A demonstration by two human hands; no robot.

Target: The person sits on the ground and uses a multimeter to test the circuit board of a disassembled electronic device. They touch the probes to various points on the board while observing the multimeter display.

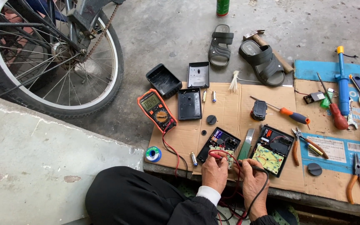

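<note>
1. A bicycle wheel (pixel 53 58) stands at the far left on the concrete floor (pixel 167 25), behind a pale concrete step (pixel 42 166).
2. An orange multimeter (pixel 156 109) lies on the left edge of the flattened cardboard (pixel 226 108), its red and black leads (pixel 172 151) trailing toward the hands. A small solder spool (pixel 153 154) sits just off the cardboard below it.
3. Black plastic case halves (pixel 189 104) lie above and right of the meter.
4. The left hand (pixel 214 170) is closed around a red probe (pixel 216 156), whose tip touches the small circuit board (pixel 221 149) in the open black device (pixel 219 143) directly in front of the knuckles.
5. The right hand (pixel 253 187) is curled around a black probe (pixel 253 167), well short of the second open device (pixel 273 150) with a yellow-green board, which lies just beyond and right of it. Whether that tip touches anything cannot be told.
6. Farther right lie pliers (pixel 307 146), a screwdriver with an orange handle (pixel 294 116), and orange-handled pliers (pixel 357 183).
7. A pair of dark sandals (pixel 246 52) rests on the floor above the cardboard.
</note>
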